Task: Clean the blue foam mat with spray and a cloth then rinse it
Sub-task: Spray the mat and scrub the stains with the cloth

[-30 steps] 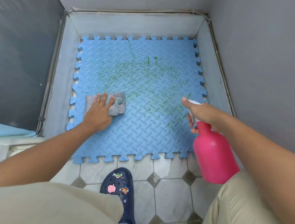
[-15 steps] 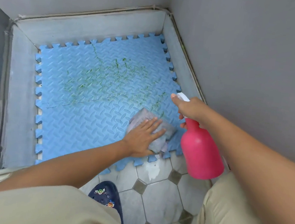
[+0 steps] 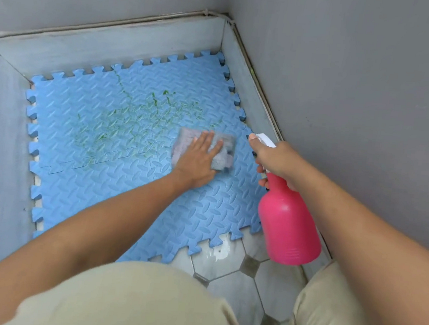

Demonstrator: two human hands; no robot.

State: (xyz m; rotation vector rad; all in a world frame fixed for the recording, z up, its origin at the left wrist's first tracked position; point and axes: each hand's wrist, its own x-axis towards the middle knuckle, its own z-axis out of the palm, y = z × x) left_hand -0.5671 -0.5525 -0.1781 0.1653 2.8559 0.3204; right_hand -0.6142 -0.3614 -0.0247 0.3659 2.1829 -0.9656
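Note:
The blue foam mat (image 3: 99, 157) lies flat in a corner of the floor, its interlocking edges showing. Green smears (image 3: 144, 120) streak its middle and far part. My left hand (image 3: 199, 158) presses flat on a grey cloth (image 3: 225, 150) on the mat's right side, fingers spread over it. My right hand (image 3: 276, 158) grips the neck of a pink spray bottle (image 3: 288, 225) with a white nozzle (image 3: 264, 138), held in the air over the mat's right edge, nozzle pointing towards the far left.
Grey walls (image 3: 357, 84) close the corner behind and on the right, with a pale raised skirting (image 3: 110, 41) around the mat. Octagonal floor tiles (image 3: 228, 259) lie in front. My beige-clad knees (image 3: 128, 302) fill the bottom of the view.
My left hand has slid the cloth from the mat's near left, across the near right, up to the right middle. The view has swung left, and the bottle hand stays steady.

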